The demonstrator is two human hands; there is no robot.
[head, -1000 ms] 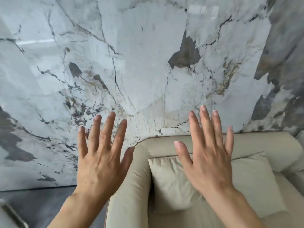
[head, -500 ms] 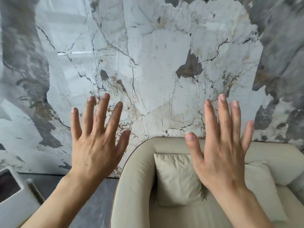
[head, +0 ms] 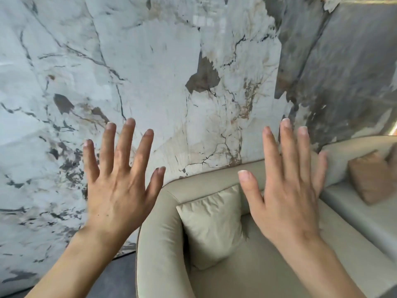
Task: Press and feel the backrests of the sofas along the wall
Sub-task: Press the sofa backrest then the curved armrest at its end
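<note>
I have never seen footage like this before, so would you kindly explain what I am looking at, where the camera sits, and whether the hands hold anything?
There is no machine here. The single picture comes from a camera worn on a person's head, looking forward and down. The left hand and right hand are bare, fingers spread, and hold nothing. Below them is a beige sofa against a marble wall. A beige cushion leans in its corner, and a brown cushion lies further right. The hands are in front of the backrest; whether they touch it cannot be told.

The right hand [head: 285,196] hides part of the sofa backrest [head: 206,181]; contact cannot be told.
</note>
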